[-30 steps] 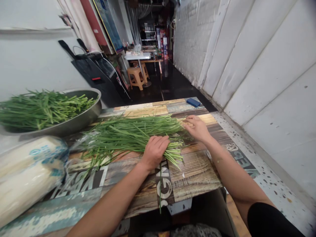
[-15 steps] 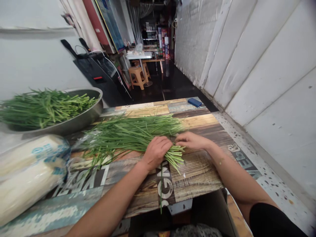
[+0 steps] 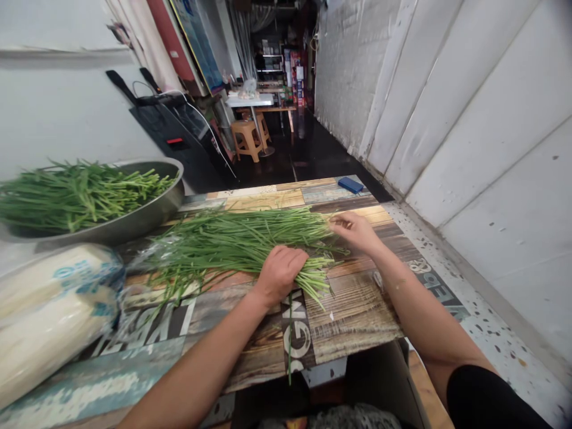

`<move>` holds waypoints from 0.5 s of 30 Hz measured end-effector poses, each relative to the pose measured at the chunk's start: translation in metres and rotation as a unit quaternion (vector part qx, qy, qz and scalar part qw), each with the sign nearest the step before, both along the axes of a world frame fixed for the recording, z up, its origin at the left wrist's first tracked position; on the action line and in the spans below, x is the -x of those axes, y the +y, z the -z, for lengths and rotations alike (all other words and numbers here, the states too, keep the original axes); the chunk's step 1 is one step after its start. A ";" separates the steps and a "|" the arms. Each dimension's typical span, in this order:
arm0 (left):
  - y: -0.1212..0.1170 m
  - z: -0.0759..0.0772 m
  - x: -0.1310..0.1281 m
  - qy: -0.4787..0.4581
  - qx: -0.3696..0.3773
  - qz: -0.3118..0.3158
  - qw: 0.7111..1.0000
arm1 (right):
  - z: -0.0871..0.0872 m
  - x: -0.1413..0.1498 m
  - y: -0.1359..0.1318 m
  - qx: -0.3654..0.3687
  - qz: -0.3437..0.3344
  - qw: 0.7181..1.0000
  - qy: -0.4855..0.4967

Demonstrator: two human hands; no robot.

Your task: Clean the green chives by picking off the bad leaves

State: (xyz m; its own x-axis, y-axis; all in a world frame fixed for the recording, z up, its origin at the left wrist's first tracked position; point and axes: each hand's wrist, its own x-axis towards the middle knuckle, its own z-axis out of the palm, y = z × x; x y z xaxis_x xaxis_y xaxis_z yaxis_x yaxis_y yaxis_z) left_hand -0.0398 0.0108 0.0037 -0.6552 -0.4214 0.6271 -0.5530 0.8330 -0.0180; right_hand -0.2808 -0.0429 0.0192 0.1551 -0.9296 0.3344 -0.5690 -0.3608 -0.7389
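Note:
Long green garlic chives (image 3: 241,235) lie in a pile across the table, their pale stem ends pointing right. My left hand (image 3: 282,271) is closed around a bunch of cut-looking stems (image 3: 315,277) at the near side of the pile. Farther back, my right hand (image 3: 354,231) has its fingers pinched at the pale ends of the pile, touching a few stems. Its fingertips are partly hidden among them. One loose chive (image 3: 290,345) hangs down over the table's near edge below my left hand.
A steel basin (image 3: 147,214) heaped with more chives stands at the left. In front of it lies a clear bag of white contents (image 3: 53,322). A small blue box (image 3: 351,185) sits at the table's far edge. Wall panels (image 3: 469,119) run along the right.
My right hand has moved away from the bunch in my left hand, up and right to the stem ends of the pile. My left hand keeps its grip.

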 end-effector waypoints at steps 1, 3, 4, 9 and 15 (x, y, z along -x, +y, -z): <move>0.000 0.000 0.000 -0.003 -0.003 -0.003 1.000 | 0.004 -0.001 -0.002 0.020 -0.010 0.999 0.038; 0.000 0.000 0.001 -0.006 -0.013 -0.008 1.000 | 0.010 -0.007 -0.002 0.030 -0.034 0.992 0.116; 0.000 0.000 0.001 -0.004 -0.016 -0.010 1.000 | 0.011 -0.010 -0.001 0.028 -0.048 0.989 0.139; 0.001 0.003 -0.002 0.040 0.006 -0.006 0.999 | -0.001 -0.022 0.014 0.047 -0.164 0.981 0.088; 0.001 0.005 -0.002 0.047 -0.014 -0.016 0.999 | -0.007 -0.036 0.028 0.126 -0.262 0.947 0.140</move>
